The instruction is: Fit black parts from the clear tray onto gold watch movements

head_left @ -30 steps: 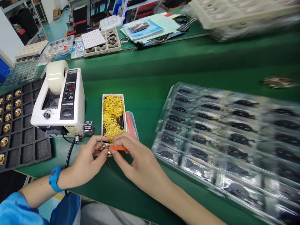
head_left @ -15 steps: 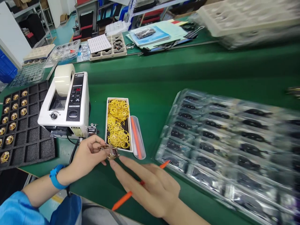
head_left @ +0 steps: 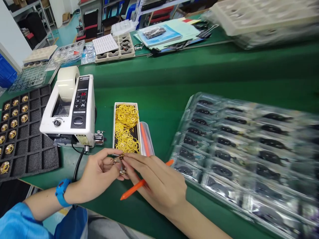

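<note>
My left hand (head_left: 98, 176) is closed, pinching a small gold-coloured metal part (head_left: 121, 160) between thumb and fingers. Fingertips of my right hand (head_left: 159, 182) touch the same part from the right and cover some of it. Through the fingers of my right hand runs an orange pen-like stick (head_left: 133, 190), its pointed end toward the lower left. Just beyond both hands stands a white box (head_left: 114, 126) of thin yellow rings (head_left: 126, 121). Beside it lies a clear plastic case (head_left: 149, 137) with another orange stick (head_left: 144, 136) in it.
A white tape dispenser (head_left: 84, 99) with a tape roll stands at the left. Left of it is a black foam tray (head_left: 37, 146) holding gold round parts (head_left: 12, 134). Clear trays of bagged black parts (head_left: 225, 142) fill the right. Papers and a beige tray (head_left: 109, 59) lie behind.
My right hand has moved up and left, bringing its fingertips onto the gold part. The part has turned in my left hand, and the orange stick has shifted with my right hand.
</note>
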`<control>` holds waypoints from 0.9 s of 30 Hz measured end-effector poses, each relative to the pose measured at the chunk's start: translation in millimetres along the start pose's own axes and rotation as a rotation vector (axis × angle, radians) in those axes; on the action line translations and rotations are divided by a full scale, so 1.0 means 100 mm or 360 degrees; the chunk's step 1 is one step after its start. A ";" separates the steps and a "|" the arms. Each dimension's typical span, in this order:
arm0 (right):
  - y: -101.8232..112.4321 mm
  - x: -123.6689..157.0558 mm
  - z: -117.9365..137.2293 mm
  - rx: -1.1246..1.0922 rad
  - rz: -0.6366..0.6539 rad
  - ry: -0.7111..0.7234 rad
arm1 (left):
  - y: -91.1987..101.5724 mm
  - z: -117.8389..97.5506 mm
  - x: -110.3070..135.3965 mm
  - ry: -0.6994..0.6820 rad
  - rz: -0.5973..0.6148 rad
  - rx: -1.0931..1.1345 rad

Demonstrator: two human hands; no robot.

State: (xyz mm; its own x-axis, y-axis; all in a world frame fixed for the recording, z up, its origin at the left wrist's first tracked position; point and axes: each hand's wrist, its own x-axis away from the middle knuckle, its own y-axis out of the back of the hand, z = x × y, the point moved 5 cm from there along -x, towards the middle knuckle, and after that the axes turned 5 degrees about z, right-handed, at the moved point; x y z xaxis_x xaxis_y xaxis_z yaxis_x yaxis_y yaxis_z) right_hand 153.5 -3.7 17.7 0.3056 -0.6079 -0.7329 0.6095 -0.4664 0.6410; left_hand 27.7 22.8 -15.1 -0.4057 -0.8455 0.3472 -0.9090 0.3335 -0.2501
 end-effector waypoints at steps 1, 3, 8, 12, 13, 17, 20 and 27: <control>0.00 0.00 0.00 0.0017 0.0000 0.0018 | 0.00 0.00 0.01 -0.0016 -0.0012 -0.0026; 0.00 0.00 0.02 0.0057 -0.0003 0.0076 | 0.00 0.00 0.02 -0.0051 -0.0030 -0.0097; 0.00 -0.02 0.05 0.0147 0.0051 0.0242 | 0.02 -0.01 0.03 -0.0140 -0.0064 -0.0286; 0.02 -0.02 0.05 0.0144 0.0013 0.0273 | 0.04 -0.01 0.03 -0.0195 -0.0083 -0.0415; 0.03 -0.02 0.05 0.0133 -0.0002 0.0282 | 0.04 -0.01 0.03 -0.0211 -0.0086 -0.0442; 0.03 -0.03 0.03 0.0112 0.0004 0.0309 | 0.03 -0.02 0.04 -0.0244 -0.0095 -0.0533; 0.03 -0.03 0.02 0.0108 0.0007 0.0303 | 0.02 -0.03 0.04 -0.0270 -0.0096 -0.0571; 0.01 0.01 0.03 0.0106 -0.0011 0.0218 | 0.01 -0.08 0.05 -0.0358 -0.0119 -0.0704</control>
State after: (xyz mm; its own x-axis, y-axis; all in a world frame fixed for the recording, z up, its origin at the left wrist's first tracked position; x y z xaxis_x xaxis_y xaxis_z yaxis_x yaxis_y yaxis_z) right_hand 152.3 -6.2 18.1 0.4009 -0.5134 -0.7588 0.5634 -0.5149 0.6461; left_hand 23.7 22.0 -5.9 -0.3515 -0.9265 0.1341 -0.9080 0.3723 0.1921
